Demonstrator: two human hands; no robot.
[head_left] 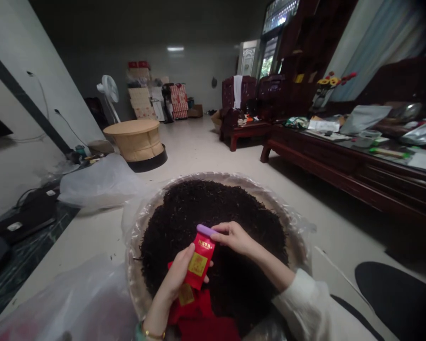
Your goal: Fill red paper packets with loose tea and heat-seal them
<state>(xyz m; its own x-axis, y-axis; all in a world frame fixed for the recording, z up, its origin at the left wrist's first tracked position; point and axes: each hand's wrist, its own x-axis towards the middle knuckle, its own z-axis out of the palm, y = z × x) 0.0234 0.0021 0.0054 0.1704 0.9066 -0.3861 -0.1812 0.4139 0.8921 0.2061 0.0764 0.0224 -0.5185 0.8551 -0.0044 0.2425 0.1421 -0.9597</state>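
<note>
My left hand (179,269) is closed around a small red packet (200,253) with gold lettering and a gold square label. Across the packet's top edge lies a short, rounded purple bar (206,230), whose exact kind I cannot make out. The thumb and fingers of my right hand (234,237) pinch the bar's right end. Both hands are over a large round basket (135,279) lined with clear plastic and heaped with dark, dry leaves (213,203) that look like tea. Below my left hand, more red packets (193,305) lie on the near side of the heap.
Clear plastic bags (95,184) lie to the left. Behind them stands a round tan drum-like table (137,137). A long dark wooden table (344,161) with many items runs along the right. A dark round seat (394,293) is at the near right.
</note>
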